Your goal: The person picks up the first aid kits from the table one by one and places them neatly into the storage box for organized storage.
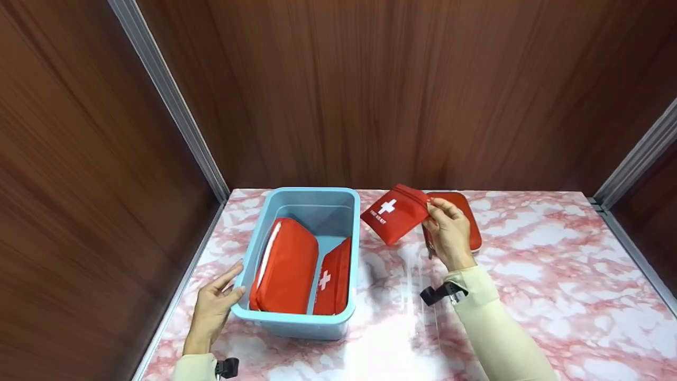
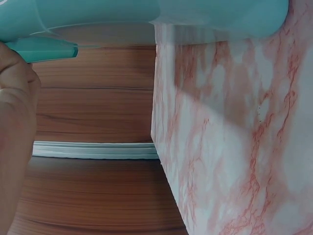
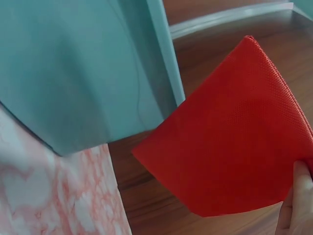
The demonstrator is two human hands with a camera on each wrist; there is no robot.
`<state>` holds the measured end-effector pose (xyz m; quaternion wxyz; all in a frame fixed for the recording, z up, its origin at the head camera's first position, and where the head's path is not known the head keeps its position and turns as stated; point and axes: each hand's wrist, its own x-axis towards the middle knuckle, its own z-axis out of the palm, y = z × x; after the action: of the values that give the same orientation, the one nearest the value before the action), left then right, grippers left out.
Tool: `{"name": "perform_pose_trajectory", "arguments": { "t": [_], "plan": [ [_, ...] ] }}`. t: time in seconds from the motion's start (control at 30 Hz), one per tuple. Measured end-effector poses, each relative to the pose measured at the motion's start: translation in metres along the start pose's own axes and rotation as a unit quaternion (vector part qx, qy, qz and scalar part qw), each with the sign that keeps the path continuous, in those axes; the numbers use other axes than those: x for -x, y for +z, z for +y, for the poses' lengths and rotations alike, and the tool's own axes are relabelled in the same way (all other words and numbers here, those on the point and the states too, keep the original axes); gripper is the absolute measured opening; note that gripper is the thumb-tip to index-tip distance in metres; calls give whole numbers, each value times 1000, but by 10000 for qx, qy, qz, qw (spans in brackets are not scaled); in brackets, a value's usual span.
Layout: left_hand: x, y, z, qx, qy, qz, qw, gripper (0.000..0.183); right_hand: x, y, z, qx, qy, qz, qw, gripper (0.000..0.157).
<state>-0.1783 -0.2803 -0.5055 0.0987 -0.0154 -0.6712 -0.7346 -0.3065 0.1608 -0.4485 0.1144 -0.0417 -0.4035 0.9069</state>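
Note:
A light blue plastic bin [image 1: 280, 317] stands on the table, holding a plump red zip case [image 1: 288, 267] and a flat red pouch [image 1: 341, 264] with a white cross. My left hand [image 1: 214, 304] grips the bin's left rim; the left wrist view has its knuckles beside the blue rim [image 2: 46, 51]. Right of the bin, my right hand [image 1: 449, 230] pinches a red first aid pouch [image 1: 396, 217] by one corner, held up above the table with its printed cross facing me. The right wrist view shows this pouch's [image 3: 234, 137] plain red side.
Behind my right hand a red zip case [image 1: 472, 225] lies on the pink marbled table [image 1: 555, 264], partly covered by the hand. Brown wood-grain panels [image 1: 370, 95] with metal edge strips rise at the back and both sides.

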Motion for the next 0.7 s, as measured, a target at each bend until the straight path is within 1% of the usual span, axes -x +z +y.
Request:
{"name": "perform_pose_trajectory", "arguments": {
  "t": [0.2, 0.37, 0.53, 0.7],
  "plan": [
    [0, 0, 1, -59, -58, 46, 10000, 52, 3, 6, -5, -100, -58, -120, 9999, 22],
    [0, 0, 0, 84, -40, -39, 9999, 52, 5, 12, -8, -89, -120, -184, 9997, 21],
    [0, 0, 0, -99, -63, 8, 9999, 52, 8, 19, -14, -291, -241, -256, 9990, 21],
    [-1, 0, 0, -15, -31, -14, 10000, 52, 10, 28, -20, -446, -361, -269, 9980, 22]
  ]
}}
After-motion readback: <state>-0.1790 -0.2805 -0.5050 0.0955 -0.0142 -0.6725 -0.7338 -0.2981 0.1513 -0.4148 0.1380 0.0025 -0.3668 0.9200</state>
